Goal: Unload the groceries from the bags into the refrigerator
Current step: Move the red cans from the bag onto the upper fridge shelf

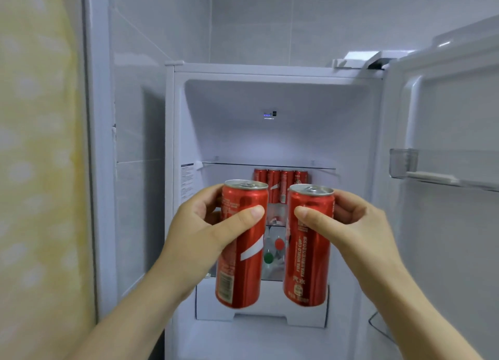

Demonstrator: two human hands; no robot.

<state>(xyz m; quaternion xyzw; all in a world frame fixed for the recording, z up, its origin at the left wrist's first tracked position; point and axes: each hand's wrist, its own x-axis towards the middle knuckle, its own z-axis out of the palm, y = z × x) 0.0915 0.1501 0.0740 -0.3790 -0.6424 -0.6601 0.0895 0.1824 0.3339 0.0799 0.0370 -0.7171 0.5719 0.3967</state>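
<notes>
The left hand wraps its fingers round one red can; the right hand holds another red can; both are in the middle of the frame, before the open fridge.

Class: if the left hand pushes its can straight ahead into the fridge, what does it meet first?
Probably the row of red cans at the back, though depth is unclear.

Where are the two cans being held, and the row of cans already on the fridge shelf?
left can (244, 270): head view, red side below the white stripe.
right can (307, 262): head view, red side, mid-body.
row of cans (286, 182): head view, upper body of the third can from the left.
</notes>
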